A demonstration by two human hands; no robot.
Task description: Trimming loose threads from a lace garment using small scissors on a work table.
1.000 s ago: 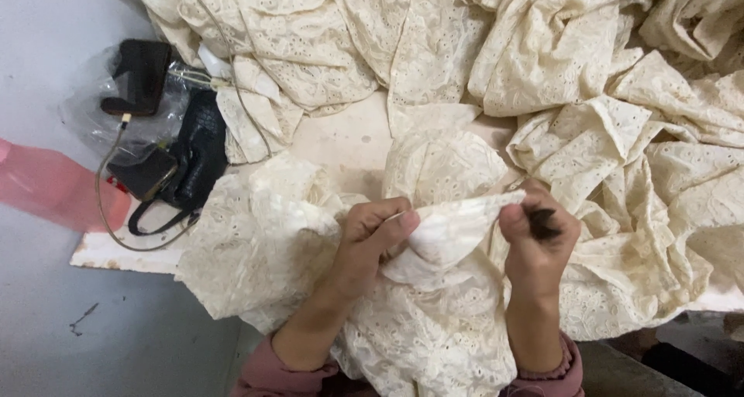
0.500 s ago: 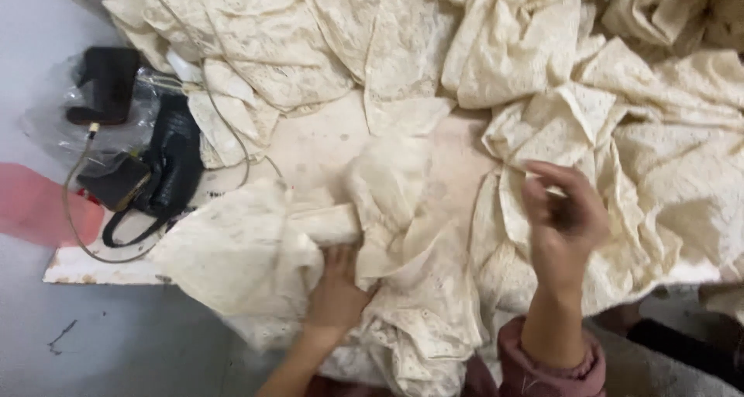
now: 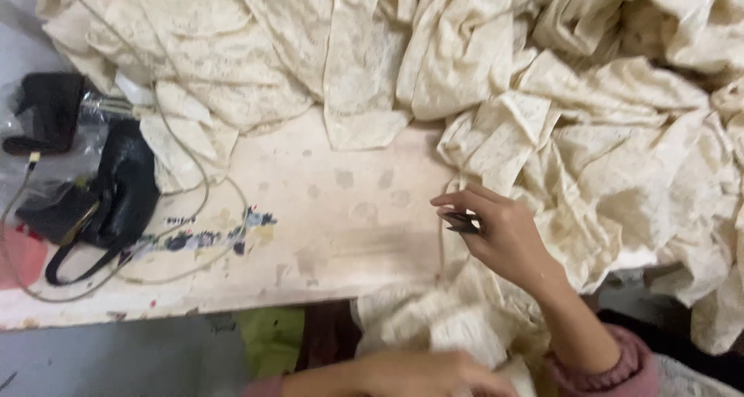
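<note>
Between the curled fingers of the right hand (image 3: 500, 238) sits a small dark snipping tool (image 3: 463, 222), pinched shut in the grip. Just right of that grip and below it lies cream eyelet fabric (image 3: 612, 157), spilling off the worktable (image 3: 325, 219). Lower down, the left hand (image 3: 422, 374) presses on bunched fabric; its grip I cannot tell. Far left rests 1 black handbag (image 3: 124, 195).

Lace fabric (image 3: 542, 94) heaped across table (image 3: 325, 226) rear and right. Handbag (image 3: 116, 195) and cord (image 3: 194, 203) on table left. Right hand (image 3: 496, 234) at fabric edge, holding small tool (image 3: 463, 222), possibly snips. Left hand (image 3: 418, 374) on fabric below table front edge.
</note>
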